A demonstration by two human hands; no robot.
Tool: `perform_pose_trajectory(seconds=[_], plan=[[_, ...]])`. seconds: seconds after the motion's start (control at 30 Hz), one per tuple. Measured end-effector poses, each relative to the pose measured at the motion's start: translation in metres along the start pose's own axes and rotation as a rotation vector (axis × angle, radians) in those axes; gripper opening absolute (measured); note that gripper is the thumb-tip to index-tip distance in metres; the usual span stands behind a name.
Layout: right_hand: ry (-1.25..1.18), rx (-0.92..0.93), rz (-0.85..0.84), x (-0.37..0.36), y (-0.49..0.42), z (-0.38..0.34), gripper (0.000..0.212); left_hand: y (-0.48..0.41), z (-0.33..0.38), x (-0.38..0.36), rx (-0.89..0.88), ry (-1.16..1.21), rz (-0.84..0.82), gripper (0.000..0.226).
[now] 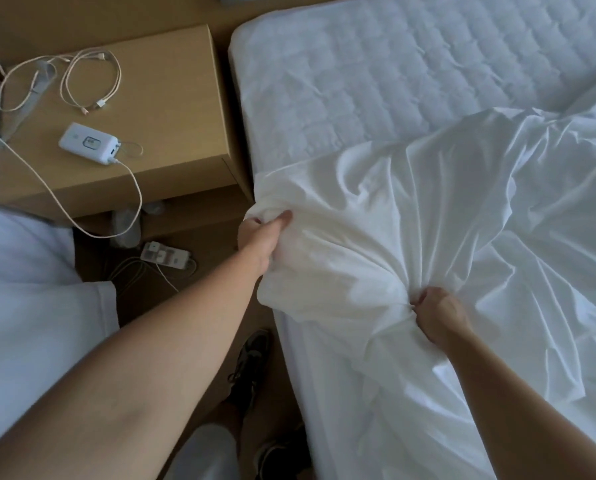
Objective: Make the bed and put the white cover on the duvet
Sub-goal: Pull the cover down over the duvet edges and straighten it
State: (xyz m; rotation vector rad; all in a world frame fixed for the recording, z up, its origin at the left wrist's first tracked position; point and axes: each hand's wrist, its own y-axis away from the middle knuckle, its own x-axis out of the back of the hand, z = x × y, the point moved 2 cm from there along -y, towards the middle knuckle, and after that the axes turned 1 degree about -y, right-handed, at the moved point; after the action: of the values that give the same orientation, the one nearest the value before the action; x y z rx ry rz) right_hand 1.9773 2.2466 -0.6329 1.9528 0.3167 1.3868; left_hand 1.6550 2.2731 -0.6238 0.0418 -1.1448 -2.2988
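Left hand (262, 237) gripping bunched white sheet (410, 244) at quilted mattress (376, 74) edge, right hand (440, 315) clutching gathered folds, possibly the duvet cover

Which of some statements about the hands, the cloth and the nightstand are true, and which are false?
1. The left hand and the right hand both grip the cloth. True.
2. The cloth covers the whole mattress. False: the quilted part near the nightstand is bare.
3. A power bank lies on the nightstand. True.
4. The power strip lies on the nightstand. False: it lies on the floor.
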Motion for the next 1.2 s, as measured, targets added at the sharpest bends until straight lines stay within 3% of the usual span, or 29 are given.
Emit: perform_pose_trajectory(seconds=[0.07,0.2,0.4,0.53,0.7,0.87,0.93,1.03,1.13,1.2], plan=[[-0.026,-0.022,0.05,-0.005,0.006,-0.004,0.022,-0.005,0.007,0.001,-0.085,-0.023,-0.024,0.026],[-0.099,-0.006,0.206,-0.014,0.03,-0.013,0.022,-0.014,0.013,0.001,-0.133,-0.102,-0.087,0.014],[-0.367,0.094,0.469,-0.002,0.057,-0.046,0.021,-0.036,0.074,0.025,-0.571,-0.515,0.28,0.032],[-0.391,0.259,0.413,0.014,0.066,-0.064,0.039,-0.067,0.111,0.035,-0.503,-0.549,0.298,0.039],[-0.282,0.12,0.314,0.017,0.069,-0.011,0.041,-0.08,0.093,0.017,-0.407,-0.568,0.318,0.042],[-0.251,0.084,0.339,0.009,0.068,-0.011,0.045,-0.067,0.076,0.019,-0.444,-0.471,0.349,0.031],[-0.174,0.11,0.408,0.0,0.073,-0.02,0.04,-0.05,0.06,0.023,-0.324,-0.281,0.392,0.03],[-0.072,0.266,0.542,-0.011,0.085,-0.037,0.046,-0.005,0.001,0.018,0.068,-0.068,0.305,0.029],[0.048,0.212,0.364,-0.014,0.08,-0.034,0.051,0.055,-0.066,-0.005,0.371,0.029,0.047,0.019],[-0.004,0.135,0.283,-0.007,0.078,-0.02,0.061,0.088,-0.097,-0.023,0.45,0.095,-0.064,0.016]])
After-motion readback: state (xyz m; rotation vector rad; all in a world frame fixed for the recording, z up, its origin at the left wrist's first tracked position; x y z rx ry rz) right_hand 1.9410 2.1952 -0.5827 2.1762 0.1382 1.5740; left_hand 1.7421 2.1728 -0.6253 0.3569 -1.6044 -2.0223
